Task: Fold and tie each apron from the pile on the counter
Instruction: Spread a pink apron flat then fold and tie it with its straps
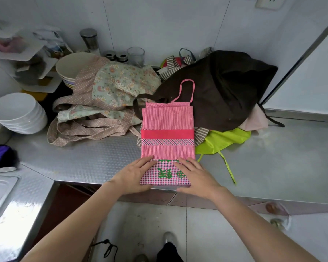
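Note:
A pink striped apron (167, 121) lies folded into a long narrow strip on the steel counter (83, 159), its neck loop pointing away from me. Its near end, pink check with green letters, is folded up. My left hand (134, 174) lies flat on the left side of that fold. My right hand (195, 176) lies flat on its right side, fingers straight. Behind the pink apron sits the pile: a dark brown apron (222, 87), a lime green apron (223, 140) and a striped one under them. A floral apron (106, 95) with dotted straps lies to the left.
Stacked white bowls (19, 114) stand at the far left, a cream bowl stack (70, 69) behind the floral apron. Jars and a glass (135, 56) line the wall. A sink (0, 188) is at the lower left. The counter's front edge runs just under my wrists.

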Tool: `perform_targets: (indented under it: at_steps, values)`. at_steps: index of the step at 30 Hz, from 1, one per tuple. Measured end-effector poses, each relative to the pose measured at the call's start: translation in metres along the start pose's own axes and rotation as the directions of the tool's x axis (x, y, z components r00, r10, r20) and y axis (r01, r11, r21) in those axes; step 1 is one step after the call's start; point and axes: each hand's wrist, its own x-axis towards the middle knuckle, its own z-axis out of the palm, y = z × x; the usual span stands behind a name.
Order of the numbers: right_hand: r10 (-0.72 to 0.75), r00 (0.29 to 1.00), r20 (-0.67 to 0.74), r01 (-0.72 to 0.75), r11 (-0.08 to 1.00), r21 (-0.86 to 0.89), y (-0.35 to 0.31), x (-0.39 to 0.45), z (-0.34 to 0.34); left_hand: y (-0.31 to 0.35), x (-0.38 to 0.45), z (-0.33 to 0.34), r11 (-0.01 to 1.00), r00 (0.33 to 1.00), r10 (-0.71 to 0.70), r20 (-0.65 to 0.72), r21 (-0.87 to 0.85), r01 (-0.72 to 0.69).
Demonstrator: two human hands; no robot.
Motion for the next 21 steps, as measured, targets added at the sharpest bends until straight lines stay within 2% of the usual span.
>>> perform_targets:
  at_steps: [5, 7, 9, 11, 13, 14, 16, 17, 21]
  values:
    - [-0.050, 0.999, 0.003, 0.050, 0.996, -0.073, -0.006, -0.001, -0.013, -0.001, -0.007, -0.003, 0.999, 1.000, -0.018, 0.015, -0.026, 0.019]
    - [-0.007, 0.997, -0.073, 0.008, 1.000, 0.007, -0.011, 0.002, -0.018, 0.000, -0.006, -0.007, 0.983, 0.997, -0.078, 0.006, -0.163, 0.078]
    - [0.098, 0.985, -0.142, -0.072, 0.981, 0.181, -0.009, 0.005, -0.026, 0.000, -0.004, -0.013, 0.895, 0.972, -0.225, -0.061, -0.407, 0.182]
    - [0.262, 0.955, -0.137, -0.166, 0.858, 0.486, -0.004, 0.008, -0.030, -0.003, -0.001, -0.016, 0.745, 0.914, -0.394, -0.101, -0.618, 0.253]
    - [0.382, 0.924, -0.025, -0.217, 0.578, 0.787, 0.002, 0.009, -0.029, -0.004, 0.000, -0.016, 0.610, 0.880, -0.469, -0.075, -0.748, 0.262]
    - [0.400, 0.916, 0.032, -0.229, 0.457, 0.860, 0.005, 0.009, -0.027, -0.005, 0.001, -0.015, 0.562, 0.871, -0.487, -0.060, -0.786, 0.260]
    - [0.422, 0.901, 0.099, -0.272, 0.373, 0.887, 0.003, 0.009, -0.021, -0.006, 0.001, -0.011, 0.475, 0.853, -0.521, -0.015, -0.836, 0.275]
    - [0.458, 0.884, 0.093, -0.295, 0.394, 0.870, 0.001, 0.010, -0.017, -0.005, 0.001, -0.009, 0.460, 0.845, -0.535, 0.010, -0.835, 0.302]
    - [0.586, 0.810, 0.028, -0.459, 0.604, 0.651, -0.003, 0.019, -0.007, 0.002, 0.001, -0.006, 0.550, 0.820, -0.573, 0.018, -0.733, 0.400]
